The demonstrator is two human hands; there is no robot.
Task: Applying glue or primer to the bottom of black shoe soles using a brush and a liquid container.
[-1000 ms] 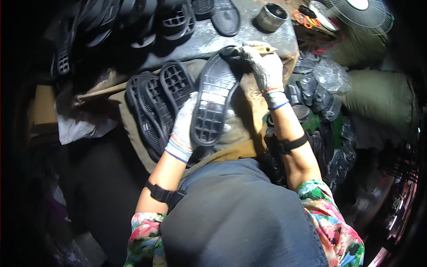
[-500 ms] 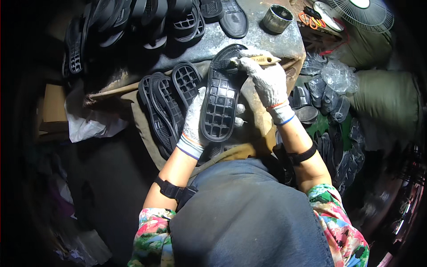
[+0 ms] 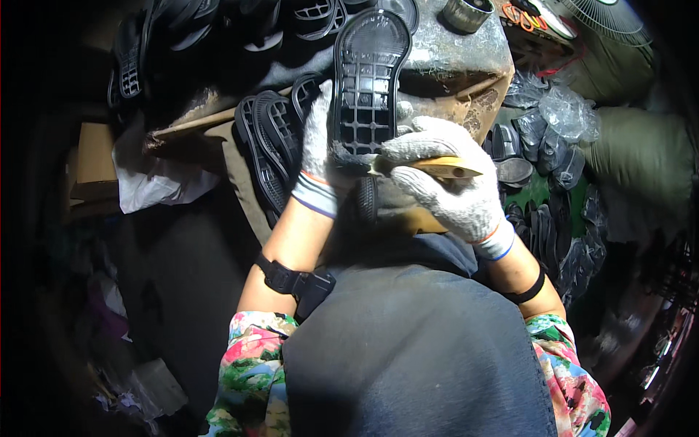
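Note:
A black shoe sole (image 3: 368, 80) stands with its grid-ribbed inner face toward me. My left hand (image 3: 317, 138), in a white knit glove, is closed on the sole's left edge, its fingers partly hidden behind it. My gloved right hand (image 3: 455, 171) grips a flat brush with a yellow wooden handle (image 3: 445, 167). The brush's dark bristles lie against the near end of the sole. Several more black soles (image 3: 273, 138) lean upright in a row just left of my left hand.
A worn workbench (image 3: 455, 62) ahead carries stacked black soles (image 3: 258, 22) and a metal pot (image 3: 467, 13). Orange-handled scissors (image 3: 523, 16) and a fan (image 3: 608, 18) are at the far right. Plastic-wrapped shoes (image 3: 557, 124) lie right, near a green sack (image 3: 641, 167). A cardboard box (image 3: 96, 156) stands left.
My right hand has brought the brush from the sole's far end down to its near end. The sole has shifted farther from me and stands straighter.

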